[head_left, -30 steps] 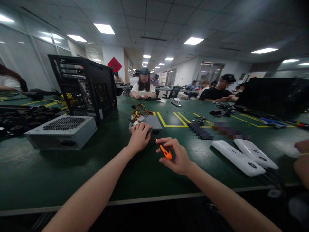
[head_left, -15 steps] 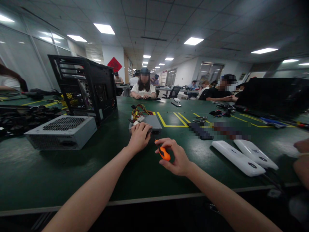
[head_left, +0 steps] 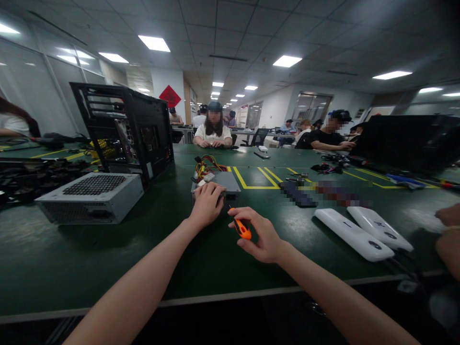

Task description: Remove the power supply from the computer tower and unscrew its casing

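A small grey power supply (head_left: 227, 179) sits in front of me, its socket side facing me and a bundle of coloured cables (head_left: 207, 165) rising behind it. My left hand (head_left: 207, 206) grips its near left part, fingers bent over the top and front edge. In my right hand (head_left: 264, 237) is an orange and black screwdriver (head_left: 243, 230), held between thumb and fingers. Its thin tip points up at the unit's front face, just below the socket. Whether the tip touches a screw is too small to tell.
On the left stand a larger power supply (head_left: 91, 196) and an open black computer case (head_left: 132, 129). Two white numbered devices (head_left: 352, 235) with cables lie on the right, near another person's hand (head_left: 449, 215). A dark pixelated object (head_left: 298, 194) lies beyond. Co-workers sit across the table.
The screwdriver's handle has turned a little in my right fingers and shifted slightly left. My left hand stays on the power supply.
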The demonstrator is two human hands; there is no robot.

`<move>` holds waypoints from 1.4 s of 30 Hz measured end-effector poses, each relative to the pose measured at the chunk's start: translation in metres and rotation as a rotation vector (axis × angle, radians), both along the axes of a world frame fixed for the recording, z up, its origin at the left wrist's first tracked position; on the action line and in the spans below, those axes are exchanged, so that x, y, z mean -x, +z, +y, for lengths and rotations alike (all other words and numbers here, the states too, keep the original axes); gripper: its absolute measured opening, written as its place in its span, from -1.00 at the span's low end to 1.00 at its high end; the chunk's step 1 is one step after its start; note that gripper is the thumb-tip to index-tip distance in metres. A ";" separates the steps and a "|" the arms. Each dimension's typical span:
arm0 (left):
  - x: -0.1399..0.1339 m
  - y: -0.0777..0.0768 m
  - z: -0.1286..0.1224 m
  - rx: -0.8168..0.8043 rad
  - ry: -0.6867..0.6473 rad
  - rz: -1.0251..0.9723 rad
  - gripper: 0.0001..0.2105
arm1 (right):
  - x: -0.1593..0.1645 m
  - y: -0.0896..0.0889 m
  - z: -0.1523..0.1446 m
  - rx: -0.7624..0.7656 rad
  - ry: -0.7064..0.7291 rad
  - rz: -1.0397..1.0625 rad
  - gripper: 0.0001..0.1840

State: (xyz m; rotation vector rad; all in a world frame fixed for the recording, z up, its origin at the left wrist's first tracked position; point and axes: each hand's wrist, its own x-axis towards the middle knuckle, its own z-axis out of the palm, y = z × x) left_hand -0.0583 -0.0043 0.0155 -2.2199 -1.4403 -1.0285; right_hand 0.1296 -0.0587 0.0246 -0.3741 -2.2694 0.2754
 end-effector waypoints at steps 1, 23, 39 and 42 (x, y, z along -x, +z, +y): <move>0.000 0.000 0.000 -0.002 0.000 0.001 -0.75 | 0.000 0.002 -0.001 -0.024 0.005 -0.029 -0.58; 0.000 0.000 0.000 -0.002 0.008 0.007 -0.75 | 0.000 -0.003 0.004 -0.046 -0.063 0.048 -0.61; 0.000 -0.002 0.001 -0.014 0.009 0.018 -0.75 | 0.000 -0.003 0.003 -0.037 -0.010 0.030 -0.59; 0.000 -0.001 0.001 -0.012 0.004 0.017 -0.75 | 0.001 0.001 0.000 -0.075 0.010 -0.044 -0.56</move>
